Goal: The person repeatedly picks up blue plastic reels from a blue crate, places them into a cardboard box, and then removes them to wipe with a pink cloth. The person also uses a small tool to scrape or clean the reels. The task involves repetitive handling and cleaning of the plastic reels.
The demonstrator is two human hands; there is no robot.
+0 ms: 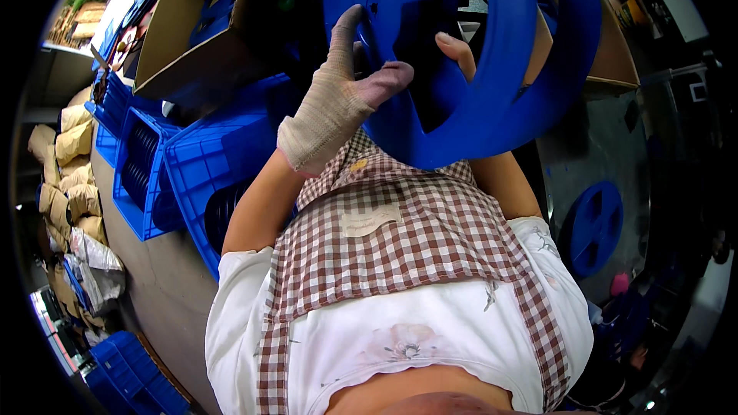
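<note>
Near the top edge of the head view, above the checked apron, a blue reel is tilted in the air before the person. It is deep, even blue, smooth and faintly glossy, with two round flanges set apart; the farther rim curves out to the right. Broad openings cut the near flange, leaving wide curved bands around a disc-like hub with a small dark hole. The left hand, in a beige knit glove, overlaps its left part, thumb and forefinger spread widely; whether it bears weight is unclear. Of the right hand, one bare digit shows through an opening; the reel hides the rest, so I cannot tell its grip.
</note>
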